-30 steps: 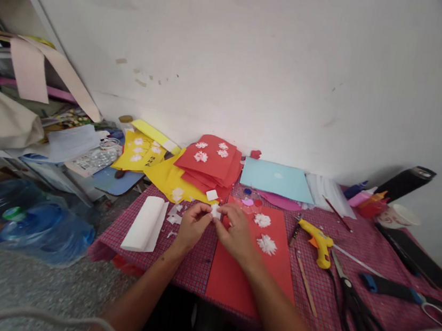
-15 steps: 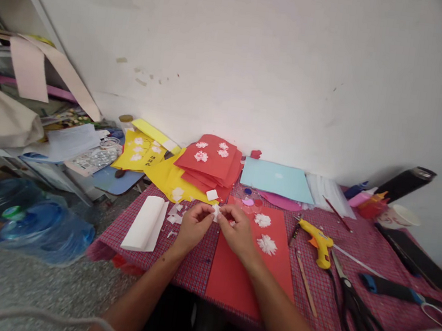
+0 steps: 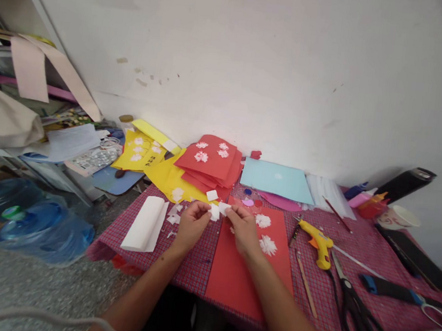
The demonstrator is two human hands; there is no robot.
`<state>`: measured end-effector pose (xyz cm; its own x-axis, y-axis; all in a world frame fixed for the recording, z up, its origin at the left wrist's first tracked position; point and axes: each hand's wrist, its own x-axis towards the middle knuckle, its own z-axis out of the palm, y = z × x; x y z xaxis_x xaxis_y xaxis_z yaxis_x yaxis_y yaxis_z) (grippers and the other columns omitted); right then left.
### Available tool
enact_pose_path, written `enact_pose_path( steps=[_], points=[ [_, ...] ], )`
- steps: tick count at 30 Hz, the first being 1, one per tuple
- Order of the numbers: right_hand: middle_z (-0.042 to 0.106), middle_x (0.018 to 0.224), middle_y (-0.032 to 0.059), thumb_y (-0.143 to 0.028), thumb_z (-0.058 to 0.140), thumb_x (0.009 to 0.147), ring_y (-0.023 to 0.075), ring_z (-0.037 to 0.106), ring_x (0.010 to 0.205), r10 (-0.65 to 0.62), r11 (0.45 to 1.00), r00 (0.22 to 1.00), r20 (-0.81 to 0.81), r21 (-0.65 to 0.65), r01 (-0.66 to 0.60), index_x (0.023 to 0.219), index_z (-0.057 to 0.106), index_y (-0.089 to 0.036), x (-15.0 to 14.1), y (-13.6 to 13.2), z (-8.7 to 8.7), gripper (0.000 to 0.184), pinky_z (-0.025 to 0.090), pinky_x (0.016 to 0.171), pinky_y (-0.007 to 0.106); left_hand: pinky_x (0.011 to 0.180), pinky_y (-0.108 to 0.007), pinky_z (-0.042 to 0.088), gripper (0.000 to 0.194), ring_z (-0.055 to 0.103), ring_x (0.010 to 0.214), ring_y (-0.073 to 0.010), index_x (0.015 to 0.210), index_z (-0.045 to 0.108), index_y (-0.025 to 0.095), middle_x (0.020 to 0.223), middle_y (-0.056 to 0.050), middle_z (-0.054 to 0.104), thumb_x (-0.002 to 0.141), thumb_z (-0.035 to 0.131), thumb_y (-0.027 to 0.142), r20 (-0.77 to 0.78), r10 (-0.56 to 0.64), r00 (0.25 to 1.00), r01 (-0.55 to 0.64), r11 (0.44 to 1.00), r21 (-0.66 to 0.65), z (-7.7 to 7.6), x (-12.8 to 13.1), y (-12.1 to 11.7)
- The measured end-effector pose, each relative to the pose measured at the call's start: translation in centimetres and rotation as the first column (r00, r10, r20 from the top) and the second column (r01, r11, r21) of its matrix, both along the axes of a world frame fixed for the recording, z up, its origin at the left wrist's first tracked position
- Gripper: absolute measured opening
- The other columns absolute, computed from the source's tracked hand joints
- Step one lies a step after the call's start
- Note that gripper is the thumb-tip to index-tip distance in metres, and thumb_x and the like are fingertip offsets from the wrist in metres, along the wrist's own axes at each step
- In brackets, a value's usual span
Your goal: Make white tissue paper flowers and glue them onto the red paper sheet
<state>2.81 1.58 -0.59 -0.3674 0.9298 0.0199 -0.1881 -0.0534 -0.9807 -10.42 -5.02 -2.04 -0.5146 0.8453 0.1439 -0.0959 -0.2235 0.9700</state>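
Between thumb and fingers, my left hand [image 3: 193, 223] pinches a small white paper piece [image 3: 214, 212]. A second white paper square [image 3: 224, 208] is pinched by my right hand [image 3: 242, 226], close beside the first. Under my right hand lies a red sheet [image 3: 249, 282] bearing white paper flowers [image 3: 267, 245]. Just beyond my fingers rests a stack of white paper squares [image 3: 211, 195]. Left of my left hand are white paper scraps [image 3: 175, 218] and a folded white paper [image 3: 145, 223].
At the back stand stacked red cards [image 3: 209, 159], yellow paper [image 3: 163, 174] and a light blue sheet [image 3: 278, 179]. To the right lie a yellow glue gun [image 3: 320, 243], black scissors [image 3: 359, 317], a wooden stick [image 3: 307, 284] and a paper cup [image 3: 398, 217].
The white paper held in both hands has come apart into two pieces, one in each hand. My right hand has shifted slightly to the right.
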Motion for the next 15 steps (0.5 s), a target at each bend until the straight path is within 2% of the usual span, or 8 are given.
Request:
enact_pose_path(
  steps=[4,8,10,12,13,15],
  points=[
    [0.062,0.066,-0.0008,-0.035,0.072,0.074,0.0138,0.053,0.059,-0.006,0.989,0.996,-0.091,-0.15,-0.008,0.072,0.066,-0.02,0.0,0.2,0.0,0.016,0.039,0.055,0.025,0.061,-0.023,0.048,0.015,0.057,0.063,-0.0104,0.088,0.061,0.018,0.079,0.001,0.062,0.075,0.067,0.022,0.037,0.024,0.999,-0.024,1.0,-0.006,-0.1,-0.1,0.0],
    [0.059,0.061,-0.0021,-0.039,0.07,0.076,0.0124,0.049,0.051,-0.039,0.984,0.998,-0.048,-0.178,0.03,0.072,0.062,-0.02,0.1,0.4,-0.2,0.021,0.029,0.045,0.024,0.06,-0.022,0.048,0.017,0.057,0.061,-0.0091,0.089,0.061,0.017,0.077,0.002,0.061,0.074,0.067,0.022,0.09,0.124,0.988,-0.127,0.992,0.023,-0.2,-0.6,0.2],
    [0.056,0.059,-0.0032,-0.041,0.066,0.08,0.012,0.045,0.048,-0.057,0.995,0.998,0.036,-0.076,0.059,0.07,0.059,-0.021,0.3,0.4,-0.2,0.024,0.028,0.044,0.024,0.06,-0.022,0.047,0.018,0.058,0.06,-0.0086,0.089,0.06,0.017,0.076,0.002,0.061,0.074,0.068,0.023,0.144,0.209,0.967,-0.218,0.975,0.047,-0.2,-0.9,0.3],
    [0.054,0.06,-0.0033,-0.04,0.062,0.083,0.013,0.046,0.052,-0.085,0.989,0.984,0.156,0.137,0.063,0.068,0.059,-0.02,0.3,0.2,-0.2,0.025,0.033,0.048,0.025,0.058,-0.021,0.046,0.02,0.057,0.058,-0.0081,0.09,0.06,0.017,0.075,0.003,0.06,0.073,0.069,0.023,0.2,0.284,0.938,-0.302,0.951,0.066,-0.2,-1.1,0.4],
    [0.055,0.061,-0.0028,-0.038,0.06,0.085,0.014,0.049,0.056,-0.107,0.964,0.97,0.218,0.26,0.048,0.068,0.059,-0.02,0.3,0.1,-0.1,0.025,0.036,0.052,0.026,0.058,-0.021,0.046,0.021,0.057,0.058,-0.0079,0.09,0.059,0.017,0.075,0.003,0.06,0.072,0.069,0.023,0.22,0.313,0.924,-0.336,0.939,0.075,-0.2,-1.3,0.4],
    [0.059,0.067,-0.0006,-0.033,0.056,0.089,0.0165,0.054,0.065,-0.168,0.882,0.935,0.312,0.472,0.0,0.07,0.061,-0.02,0.0,-0.2,-0.2,0.024,0.041,0.061,0.028,0.057,-0.021,0.045,0.021,0.057,0.057,-0.0075,0.09,0.059,0.017,0.075,0.003,0.06,0.072,0.069,0.023,0.243,0.347,0.906,-0.377,0.922,0.087,-0.1,-1.4,0.5]
  ],
)
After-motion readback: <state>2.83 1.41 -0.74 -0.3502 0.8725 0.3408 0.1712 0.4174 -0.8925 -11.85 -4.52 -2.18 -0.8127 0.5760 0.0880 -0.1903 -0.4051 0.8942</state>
